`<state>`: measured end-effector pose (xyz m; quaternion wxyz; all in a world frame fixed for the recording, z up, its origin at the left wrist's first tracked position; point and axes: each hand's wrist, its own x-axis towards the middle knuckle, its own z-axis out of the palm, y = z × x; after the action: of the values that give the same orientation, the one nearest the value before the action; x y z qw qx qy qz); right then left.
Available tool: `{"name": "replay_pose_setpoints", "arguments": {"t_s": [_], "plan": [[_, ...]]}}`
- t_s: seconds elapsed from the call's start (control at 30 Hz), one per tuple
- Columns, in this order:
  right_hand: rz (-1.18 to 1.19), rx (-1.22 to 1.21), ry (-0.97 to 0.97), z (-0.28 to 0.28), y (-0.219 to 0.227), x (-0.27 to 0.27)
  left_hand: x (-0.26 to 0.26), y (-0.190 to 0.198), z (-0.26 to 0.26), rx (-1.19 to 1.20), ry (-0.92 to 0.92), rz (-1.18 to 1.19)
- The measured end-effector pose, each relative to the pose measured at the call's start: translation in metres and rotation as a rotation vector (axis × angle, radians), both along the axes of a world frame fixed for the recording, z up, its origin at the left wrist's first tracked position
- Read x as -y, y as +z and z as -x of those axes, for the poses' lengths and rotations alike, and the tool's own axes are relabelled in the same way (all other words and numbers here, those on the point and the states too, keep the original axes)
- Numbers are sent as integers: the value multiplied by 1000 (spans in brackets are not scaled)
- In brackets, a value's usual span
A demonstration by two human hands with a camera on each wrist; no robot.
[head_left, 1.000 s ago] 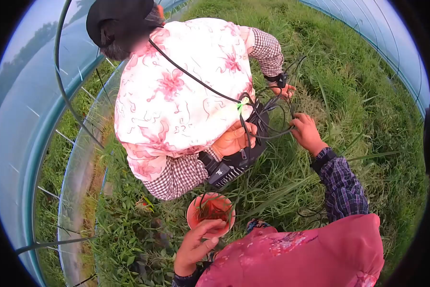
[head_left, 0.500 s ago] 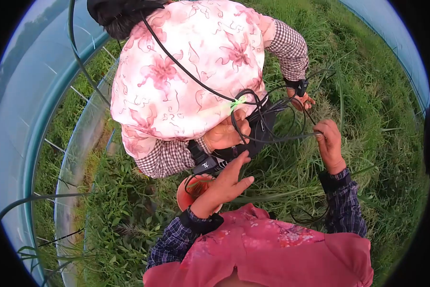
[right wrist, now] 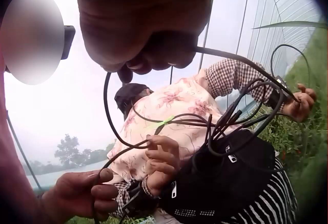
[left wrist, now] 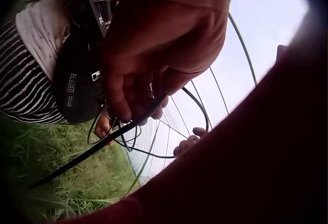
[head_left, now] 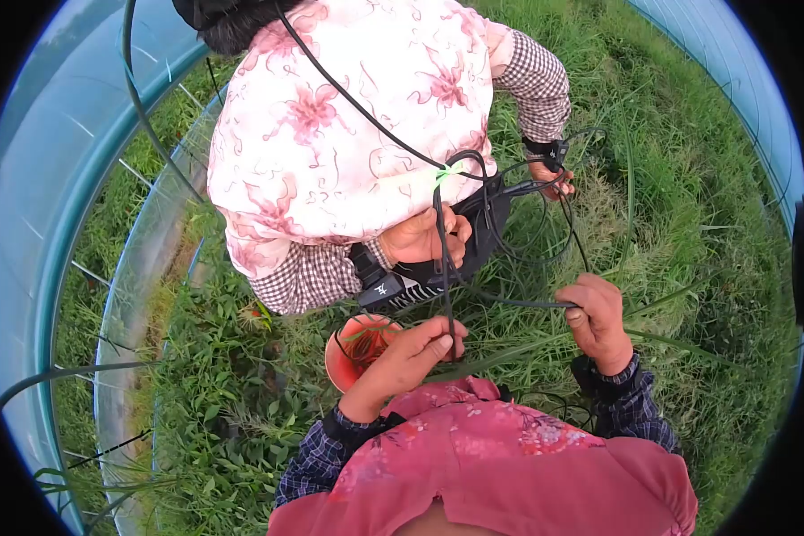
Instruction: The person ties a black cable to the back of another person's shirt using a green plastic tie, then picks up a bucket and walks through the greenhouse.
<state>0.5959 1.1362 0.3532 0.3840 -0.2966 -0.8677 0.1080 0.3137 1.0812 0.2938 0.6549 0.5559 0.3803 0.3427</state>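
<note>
A black cable (head_left: 536, 304) runs in loops from the back of another person in a pink floral top (head_left: 348, 134). My left hand (head_left: 408, 359) pinches a hanging length of it between thumb and fingers, seen closer in the left wrist view, where the hand (left wrist: 164, 44) has the cable (left wrist: 84, 154) at its fingertips. Further right, my right hand (head_left: 598, 322) grips another part with curled fingers. A light green tie (head_left: 449, 170) gathers the cable at the person's lower back, above a black bag (head_left: 491, 219). The person's hand (head_left: 424, 239) is behind the back, beside the cable.
A pinkish-red bucket (head_left: 335, 368) with red contents stands in the plants beside my left wrist. Tall grass (head_left: 688, 232) grows on the right. Along the left runs the plastic wall (head_left: 53, 223) of a tunnel greenhouse. The person's other hand (head_left: 554, 179) reaches forward at right.
My left hand has moved from over the bucket toward the cable, opened, and now pinches a strand. My right hand, still gripping the cable, went right and then lower, drawing it nearer.
</note>
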Motion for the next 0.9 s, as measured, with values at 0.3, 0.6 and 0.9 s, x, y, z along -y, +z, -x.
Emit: {"name": "replay_pose_setpoints", "arguments": {"t_s": [0.3,0.6,0.9], "plan": [[231,103,29,72,-43,35,28,15,-25,119,-140,-6],[172,-41,83,74,-52,39,47,-11,-22,415,192,386],[160,-111,171,49,-50,45,44,-3,-38,685,185,297]]}}
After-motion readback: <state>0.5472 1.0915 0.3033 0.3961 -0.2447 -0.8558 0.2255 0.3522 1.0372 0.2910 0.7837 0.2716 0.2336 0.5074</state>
